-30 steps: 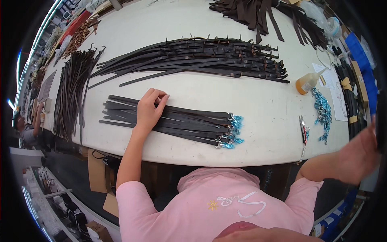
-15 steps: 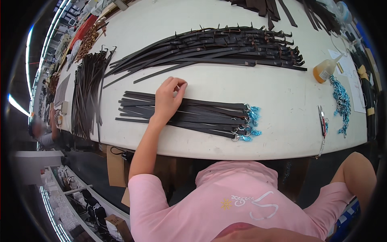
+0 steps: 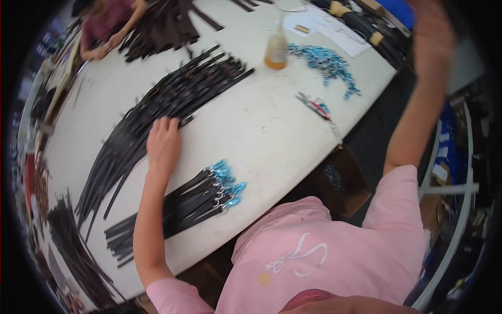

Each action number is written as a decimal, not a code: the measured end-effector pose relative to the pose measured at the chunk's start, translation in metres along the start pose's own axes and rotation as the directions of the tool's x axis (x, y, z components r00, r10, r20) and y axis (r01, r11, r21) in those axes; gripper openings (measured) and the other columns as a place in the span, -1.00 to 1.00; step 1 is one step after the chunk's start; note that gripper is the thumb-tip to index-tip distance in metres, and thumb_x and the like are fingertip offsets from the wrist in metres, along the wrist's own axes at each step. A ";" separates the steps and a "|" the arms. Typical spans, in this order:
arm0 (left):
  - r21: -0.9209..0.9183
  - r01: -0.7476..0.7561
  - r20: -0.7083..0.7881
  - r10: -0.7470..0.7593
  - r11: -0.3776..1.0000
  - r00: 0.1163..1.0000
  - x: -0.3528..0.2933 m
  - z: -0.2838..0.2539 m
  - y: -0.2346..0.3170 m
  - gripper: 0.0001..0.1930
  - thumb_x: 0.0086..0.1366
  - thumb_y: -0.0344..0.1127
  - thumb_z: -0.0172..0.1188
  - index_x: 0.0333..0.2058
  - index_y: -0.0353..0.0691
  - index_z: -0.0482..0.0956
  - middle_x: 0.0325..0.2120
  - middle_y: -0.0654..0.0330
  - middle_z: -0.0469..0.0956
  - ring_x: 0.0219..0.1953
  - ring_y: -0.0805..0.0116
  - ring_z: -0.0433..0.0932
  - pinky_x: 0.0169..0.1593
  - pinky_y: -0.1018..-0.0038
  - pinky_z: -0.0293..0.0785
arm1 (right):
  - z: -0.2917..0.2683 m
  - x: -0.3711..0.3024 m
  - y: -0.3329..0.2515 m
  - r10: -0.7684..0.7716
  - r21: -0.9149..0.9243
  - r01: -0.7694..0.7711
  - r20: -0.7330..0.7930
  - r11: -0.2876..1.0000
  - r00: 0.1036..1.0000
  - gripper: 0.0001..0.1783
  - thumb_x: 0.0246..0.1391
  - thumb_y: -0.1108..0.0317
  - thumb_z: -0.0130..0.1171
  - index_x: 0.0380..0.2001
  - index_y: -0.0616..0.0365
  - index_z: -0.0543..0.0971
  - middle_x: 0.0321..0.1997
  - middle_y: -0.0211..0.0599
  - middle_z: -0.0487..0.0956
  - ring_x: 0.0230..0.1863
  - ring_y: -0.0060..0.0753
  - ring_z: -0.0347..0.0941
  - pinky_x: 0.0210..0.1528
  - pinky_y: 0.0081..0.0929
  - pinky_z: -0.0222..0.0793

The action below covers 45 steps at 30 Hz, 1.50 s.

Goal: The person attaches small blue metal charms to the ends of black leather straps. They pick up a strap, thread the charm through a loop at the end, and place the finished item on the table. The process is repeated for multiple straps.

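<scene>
My left hand is at the near edge of a long pile of black straps, its fingers together and bent over one black strap; that strap's end juts out to the right of the hand. Below my left forearm lies a smaller bundle of dark straps. Metal rings and blue-wrapped clasps sit at that bundle's right ends. High at the right, away from the table, my right hand is raised and smeared by motion, with its fingers cut off by the picture's upper rim.
A bottle of amber liquid stands beside a heap of blue-wrapped clasps. Red-handled snips lie near the table's edge. More dark straps are at lower left. A co-worker sits at the far left by wide brown strips.
My left hand has gone from above the small bundle to the large pile's near edge. My right arm has swung up into view. The whole view has turned to the right.
</scene>
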<state>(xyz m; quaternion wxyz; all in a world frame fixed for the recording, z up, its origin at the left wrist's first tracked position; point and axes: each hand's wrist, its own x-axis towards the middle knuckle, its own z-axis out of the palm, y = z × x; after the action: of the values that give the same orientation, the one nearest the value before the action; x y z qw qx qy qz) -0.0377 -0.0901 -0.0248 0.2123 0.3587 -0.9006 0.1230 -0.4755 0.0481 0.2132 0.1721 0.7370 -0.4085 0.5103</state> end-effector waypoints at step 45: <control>-0.773 0.609 0.616 -0.434 -0.177 0.657 -0.066 -0.072 0.060 -0.77 0.48 -0.27 0.12 -0.31 -0.33 0.53 -0.41 0.28 0.56 -0.37 0.62 0.47 -0.24 0.64 0.36 | 0.264 -0.121 -0.120 0.125 0.213 -0.968 0.972 -0.136 0.197 -0.71 0.31 0.35 0.14 0.01 0.30 0.52 -0.22 -0.17 0.66 -0.21 -0.47 0.63 -0.14 -0.53 0.61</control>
<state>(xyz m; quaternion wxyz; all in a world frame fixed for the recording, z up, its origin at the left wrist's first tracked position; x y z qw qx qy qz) -0.0155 0.0183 0.0032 0.3581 0.4673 -0.5220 -0.6171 -0.2384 -0.0043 0.0138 -0.7316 0.4774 -0.3752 0.3100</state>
